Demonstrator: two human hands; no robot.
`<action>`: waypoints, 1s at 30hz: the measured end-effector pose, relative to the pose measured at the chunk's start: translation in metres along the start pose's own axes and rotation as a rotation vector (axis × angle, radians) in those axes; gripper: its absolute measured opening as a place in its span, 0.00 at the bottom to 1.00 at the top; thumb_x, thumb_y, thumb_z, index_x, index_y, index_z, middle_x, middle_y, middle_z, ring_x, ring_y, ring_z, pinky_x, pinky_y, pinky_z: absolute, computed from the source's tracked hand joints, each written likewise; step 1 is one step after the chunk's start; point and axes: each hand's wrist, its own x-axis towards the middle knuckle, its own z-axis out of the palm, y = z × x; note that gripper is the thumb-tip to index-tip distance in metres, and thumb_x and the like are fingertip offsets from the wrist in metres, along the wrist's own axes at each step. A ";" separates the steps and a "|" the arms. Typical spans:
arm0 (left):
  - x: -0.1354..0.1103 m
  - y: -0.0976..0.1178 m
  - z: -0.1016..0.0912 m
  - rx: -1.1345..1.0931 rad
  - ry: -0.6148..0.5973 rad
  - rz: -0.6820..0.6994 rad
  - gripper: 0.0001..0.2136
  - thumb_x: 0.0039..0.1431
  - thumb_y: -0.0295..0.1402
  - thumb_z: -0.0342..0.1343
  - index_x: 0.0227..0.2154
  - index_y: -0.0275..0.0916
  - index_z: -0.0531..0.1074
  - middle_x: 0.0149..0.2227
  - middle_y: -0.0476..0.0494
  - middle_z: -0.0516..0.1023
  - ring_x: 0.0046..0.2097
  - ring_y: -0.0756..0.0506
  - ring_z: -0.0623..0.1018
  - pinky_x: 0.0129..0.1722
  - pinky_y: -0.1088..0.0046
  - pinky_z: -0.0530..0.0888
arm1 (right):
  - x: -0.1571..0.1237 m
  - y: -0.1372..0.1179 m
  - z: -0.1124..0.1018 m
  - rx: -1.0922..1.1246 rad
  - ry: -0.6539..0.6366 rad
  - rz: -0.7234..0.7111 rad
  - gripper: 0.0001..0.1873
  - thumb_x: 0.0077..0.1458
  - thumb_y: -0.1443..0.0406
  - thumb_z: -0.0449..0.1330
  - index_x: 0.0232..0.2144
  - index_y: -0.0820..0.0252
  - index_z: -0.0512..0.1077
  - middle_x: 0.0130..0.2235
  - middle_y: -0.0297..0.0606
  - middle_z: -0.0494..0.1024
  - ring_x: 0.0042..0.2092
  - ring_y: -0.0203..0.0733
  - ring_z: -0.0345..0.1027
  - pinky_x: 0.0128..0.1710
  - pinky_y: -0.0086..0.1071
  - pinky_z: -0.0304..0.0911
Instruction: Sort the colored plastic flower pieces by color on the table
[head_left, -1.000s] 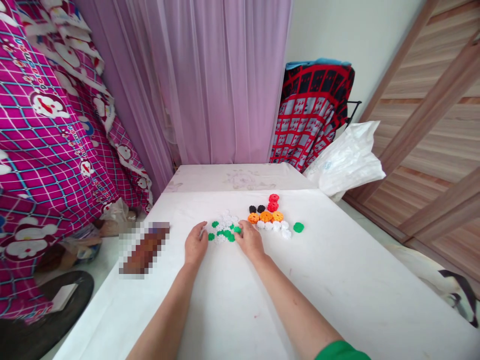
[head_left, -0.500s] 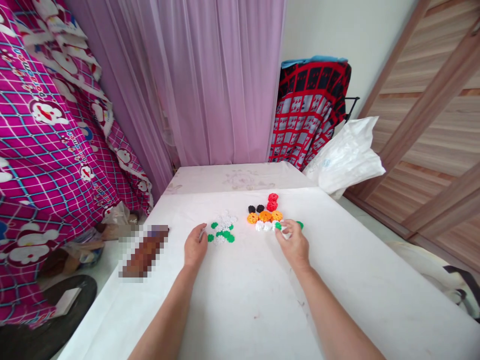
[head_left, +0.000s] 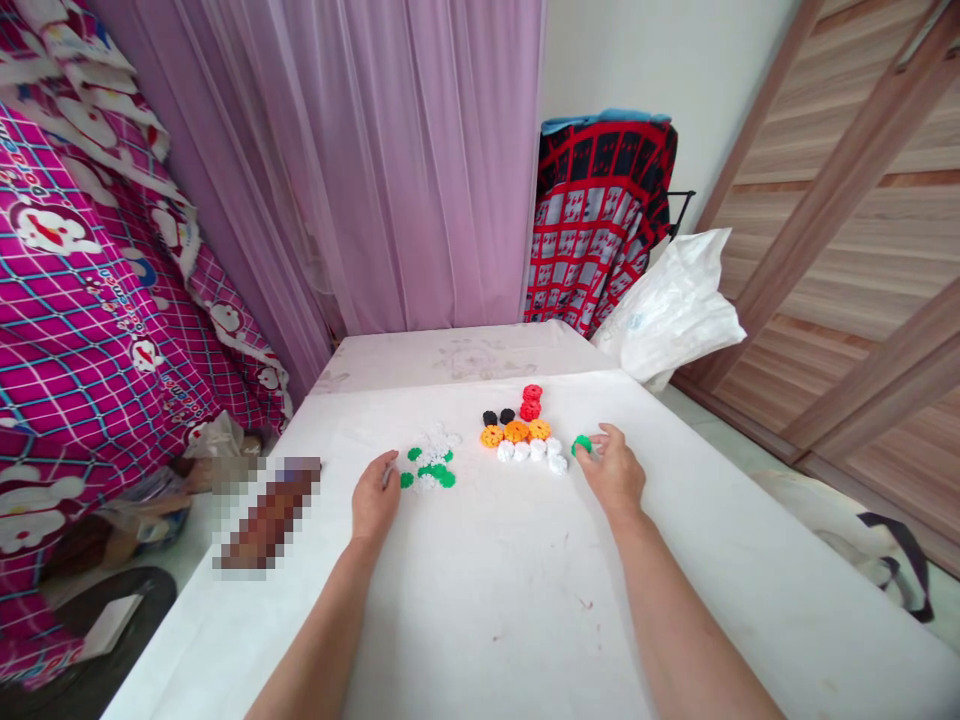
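Small plastic snowflake discs lie on a white table [head_left: 480,600]. A loose heap of green and white discs [head_left: 429,464] sits left of centre. Right of it are sorted rows: white discs [head_left: 531,451], orange discs [head_left: 516,433], black discs [head_left: 498,417] and red discs [head_left: 532,401]. My left hand [head_left: 375,496] rests on the table just left of the heap, fingers curled, and whether it holds anything is hidden. My right hand [head_left: 613,468] is at the right end of the white row, fingertips pinched on a green disc [head_left: 581,445].
A white plastic bag [head_left: 670,312] lies at the table's far right corner. A red and black patterned cloth [head_left: 597,220] hangs behind it, beside a purple curtain [head_left: 390,160]. Pink bedding [head_left: 90,290] fills the left. A blurred-out patch [head_left: 266,510] lies at the left table edge.
My right hand has moved from the green and white heap rightward, past the white row, to the green disc at the row's end. My left hand has stayed put.
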 end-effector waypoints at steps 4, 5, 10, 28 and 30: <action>0.000 -0.001 0.000 0.005 0.000 0.008 0.16 0.57 0.32 0.48 0.46 0.41 0.73 0.48 0.43 0.79 0.50 0.44 0.77 0.54 0.63 0.71 | 0.000 0.005 0.002 -0.034 0.030 -0.021 0.26 0.48 0.57 0.57 0.50 0.57 0.63 0.39 0.35 0.79 0.36 0.43 0.69 0.33 0.33 0.57; 0.000 -0.001 0.000 0.005 0.001 0.009 0.15 0.57 0.32 0.48 0.46 0.41 0.73 0.48 0.43 0.79 0.50 0.44 0.77 0.54 0.63 0.71 | 0.001 0.007 0.002 -0.038 0.037 -0.031 0.26 0.48 0.57 0.57 0.50 0.57 0.64 0.39 0.36 0.79 0.36 0.44 0.68 0.34 0.34 0.58; -0.001 0.000 -0.001 0.001 -0.001 0.018 0.15 0.57 0.32 0.49 0.46 0.41 0.74 0.49 0.44 0.79 0.50 0.44 0.77 0.54 0.64 0.71 | -0.009 -0.009 0.000 0.006 0.112 -0.183 0.19 0.51 0.59 0.55 0.45 0.59 0.69 0.40 0.41 0.77 0.40 0.46 0.68 0.38 0.36 0.60; -0.001 -0.004 0.006 -0.008 0.016 0.058 0.15 0.57 0.31 0.48 0.45 0.41 0.74 0.48 0.44 0.79 0.50 0.44 0.77 0.54 0.63 0.72 | -0.097 -0.147 0.058 0.106 -0.479 -0.566 0.10 0.48 0.67 0.60 0.36 0.55 0.72 0.36 0.36 0.78 0.41 0.42 0.68 0.40 0.31 0.60; -0.001 -0.004 0.006 -0.011 0.015 0.056 0.15 0.57 0.31 0.48 0.45 0.41 0.73 0.48 0.44 0.79 0.51 0.43 0.77 0.54 0.63 0.72 | -0.097 -0.142 0.058 0.123 -0.443 -0.550 0.10 0.48 0.67 0.60 0.37 0.54 0.71 0.35 0.35 0.78 0.39 0.41 0.68 0.39 0.31 0.60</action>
